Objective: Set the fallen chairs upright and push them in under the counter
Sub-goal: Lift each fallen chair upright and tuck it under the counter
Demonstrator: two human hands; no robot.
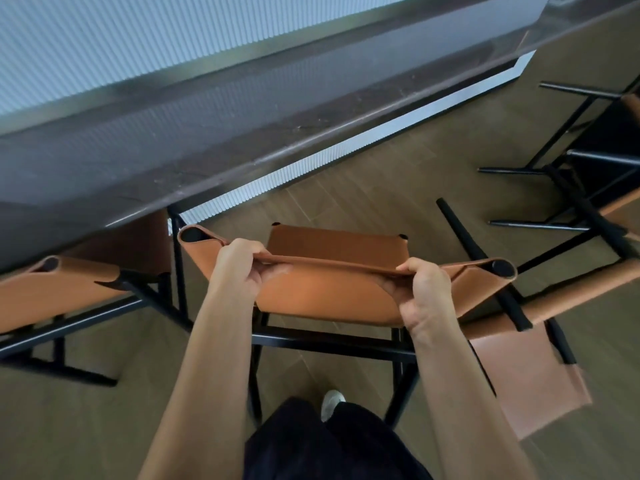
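I have the upright chair point(332, 242) standing square in front of me, facing the tabletop point(242, 109), near the overhang but not yet under it. My left hand point(239, 271) and right hand point(422, 292) grip the top of its leather backrest point(329, 292). The fingers curl over the edge and pinch the sling against the thumbs, one hand toward each post.

The step in hand, as I judge it, is the push in. The sling is soft and will give, so I'd press evenly through both hands, or shift out toward the posts, so the frame doesn't yaw.

Room is tight sideways. The tucked chair point(69, 289) stands close on the left. A fallen chair point(540, 368) lies just beside on the right, and its black leg point(460, 230) reaches across the floor point(363, 188) near the line my chair's right side would take. Straight ahead under the tabletop looks open. A second fallen chair point(588, 161) lies farther right, well apart.
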